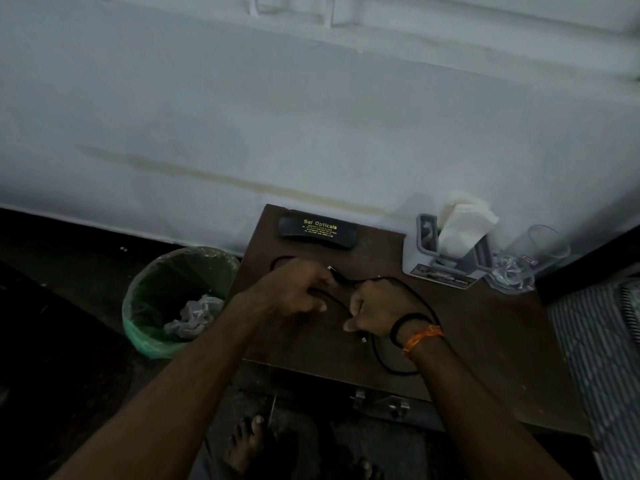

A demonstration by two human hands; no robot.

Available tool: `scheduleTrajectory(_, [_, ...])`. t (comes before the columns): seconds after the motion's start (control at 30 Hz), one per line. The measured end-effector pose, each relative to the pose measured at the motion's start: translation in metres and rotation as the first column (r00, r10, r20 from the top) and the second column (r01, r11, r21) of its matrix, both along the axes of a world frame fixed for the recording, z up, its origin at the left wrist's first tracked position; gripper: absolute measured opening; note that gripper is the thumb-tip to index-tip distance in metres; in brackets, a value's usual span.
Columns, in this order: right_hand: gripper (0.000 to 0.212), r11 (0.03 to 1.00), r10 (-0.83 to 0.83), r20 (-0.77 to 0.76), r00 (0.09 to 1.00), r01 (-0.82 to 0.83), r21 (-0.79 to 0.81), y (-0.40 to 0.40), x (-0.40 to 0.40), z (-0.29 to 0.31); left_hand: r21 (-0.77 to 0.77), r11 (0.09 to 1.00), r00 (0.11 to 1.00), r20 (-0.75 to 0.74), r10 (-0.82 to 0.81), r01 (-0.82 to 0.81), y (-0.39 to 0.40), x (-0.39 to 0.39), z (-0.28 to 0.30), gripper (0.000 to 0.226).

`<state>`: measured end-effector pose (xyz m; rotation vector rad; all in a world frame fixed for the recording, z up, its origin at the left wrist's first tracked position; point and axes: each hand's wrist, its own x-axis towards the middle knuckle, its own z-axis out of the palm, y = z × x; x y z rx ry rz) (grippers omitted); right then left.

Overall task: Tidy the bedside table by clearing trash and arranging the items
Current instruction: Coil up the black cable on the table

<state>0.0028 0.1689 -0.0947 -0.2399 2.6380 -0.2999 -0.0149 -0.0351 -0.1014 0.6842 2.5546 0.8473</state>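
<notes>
A thin black cable (pixel 382 358) lies looped over the dark brown bedside table (pixel 485 341). My left hand (pixel 298 289) pinches the cable near a plug end at the table's middle. My right hand (pixel 377 306), with a black band and an orange thread on its wrist, is closed around another stretch of the same cable just to the right. A loose plug end hangs below the right fist. A black spectacle case (pixel 317 229) with yellow lettering rests at the table's back left.
A grey holder (pixel 420 258) with white tissue (pixel 464 220) stands at the back right, a clear glass (pixel 519 265) beside it. A green-lined bin (pixel 145 299) with crumpled paper (pixel 194 317) sits on the floor to the left. Striped bedding (pixel 599 358) borders the right. Bare feet show below.
</notes>
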Motion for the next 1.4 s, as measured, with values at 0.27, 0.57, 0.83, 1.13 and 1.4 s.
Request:
scheduleTrajectory(0.27, [0.015, 0.979, -0.061, -0.412, 0.909, -0.026, -0.204, 0.01, 0.004, 0.027, 0.125, 0.992, 0.995, -0.098, -0.025, 0.037, 0.028, 0.01, 0.018, 0.019])
scheduleTrajectory(0.57, [0.01, 0.839, -0.328, -0.677, 0.658, -0.126, -0.529, 0.014, 0.016, 0.055, 0.612, 0.612, 0.854, 0.465, 0.234, -0.501, 0.042, 0.026, 0.07, 0.027])
scheduleTrajectory(0.83, [0.014, 0.689, -0.489, -0.494, 0.719, -0.029, -0.724, 0.015, 0.009, 0.05, 0.732, 0.31, 0.767, 0.641, -0.013, -0.606, 0.042, 0.031, 0.078, 0.029])
scheduleTrajectory(1.13, [0.009, 0.371, -0.445, 0.038, 0.895, 0.223, -0.902, -0.014, 0.009, 0.035, 0.779, 0.283, 0.825, 0.556, 0.1, -0.559, 0.05, 0.023, 0.07, 0.045])
scheduleTrajectory(1.4, [0.039, 0.327, -0.476, 0.21, 0.854, 0.394, -0.859, -0.034, 0.03, 0.043, 0.755, 0.126, 0.753, 0.596, 0.278, -0.644, 0.042, 0.005, 0.052, 0.053])
